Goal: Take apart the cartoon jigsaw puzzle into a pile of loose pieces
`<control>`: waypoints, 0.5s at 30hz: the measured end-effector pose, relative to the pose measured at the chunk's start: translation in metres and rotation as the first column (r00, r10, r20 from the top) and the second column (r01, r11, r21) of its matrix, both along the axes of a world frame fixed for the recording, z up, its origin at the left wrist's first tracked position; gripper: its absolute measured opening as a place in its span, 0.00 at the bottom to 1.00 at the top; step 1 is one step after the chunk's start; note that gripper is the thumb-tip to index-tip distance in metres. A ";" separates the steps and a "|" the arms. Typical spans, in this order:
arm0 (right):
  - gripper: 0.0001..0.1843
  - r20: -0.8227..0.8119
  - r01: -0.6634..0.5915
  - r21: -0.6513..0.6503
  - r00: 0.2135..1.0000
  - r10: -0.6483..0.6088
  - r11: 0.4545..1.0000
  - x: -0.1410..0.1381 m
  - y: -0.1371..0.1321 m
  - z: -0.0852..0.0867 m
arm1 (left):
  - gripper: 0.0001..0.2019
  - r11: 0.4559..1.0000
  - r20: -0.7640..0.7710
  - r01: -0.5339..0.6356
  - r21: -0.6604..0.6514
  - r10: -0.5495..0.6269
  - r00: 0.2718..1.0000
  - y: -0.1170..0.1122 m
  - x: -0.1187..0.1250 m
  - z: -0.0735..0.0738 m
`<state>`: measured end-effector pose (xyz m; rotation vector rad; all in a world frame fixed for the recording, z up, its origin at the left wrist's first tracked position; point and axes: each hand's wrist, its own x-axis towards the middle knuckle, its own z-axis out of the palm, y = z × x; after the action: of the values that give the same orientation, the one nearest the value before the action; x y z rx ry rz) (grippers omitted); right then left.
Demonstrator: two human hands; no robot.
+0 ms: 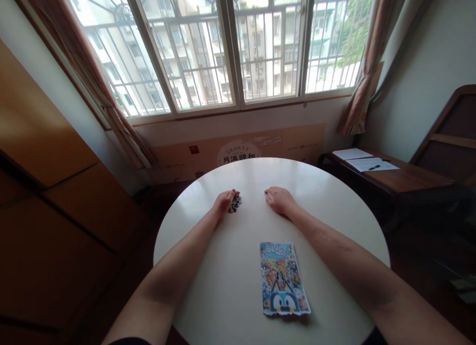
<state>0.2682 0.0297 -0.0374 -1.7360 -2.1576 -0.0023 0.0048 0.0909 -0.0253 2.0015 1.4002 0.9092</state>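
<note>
Near the far part of the white round table (230,265), my left hand (223,201) rests with its fingers curled against a small heap of multicoloured pieces (235,203). Whether it grips any of them is hidden. My right hand (280,201) lies a short way to the right, its fingers closed. A small whitish bit shows at its fingertips, too small to name. Closer to me, below the right forearm, lies a colourful Bluey picture sheet (283,278) with rough edges, its near right corner lifted slightly off the table. Neither hand touches the sheet.
A long cardboard box (303,139) stands behind the table, under the barred window. To the right, papers (372,164) and a pen lie on a low wooden table (409,179) beside a chair (451,132). Wooden cabinets (48,226) fill the left side.
</note>
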 end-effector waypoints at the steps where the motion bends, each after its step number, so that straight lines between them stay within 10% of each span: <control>1: 0.18 0.000 -0.003 0.004 1.000 0.003 1.000 0.000 0.000 0.000 | 0.27 1.000 0.005 0.009 0.000 -0.009 1.000 -0.004 0.005 0.000; 15: 0.18 -0.001 -0.017 0.015 1.000 0.017 1.000 0.001 0.003 -0.002 | 0.34 0.996 0.073 0.091 -0.014 -0.090 0.993 -0.066 0.075 -0.013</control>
<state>0.2692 0.0326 -0.0391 -1.7090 -2.1661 -0.0133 0.0795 0.0252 -0.0388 1.9822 1.2633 0.9175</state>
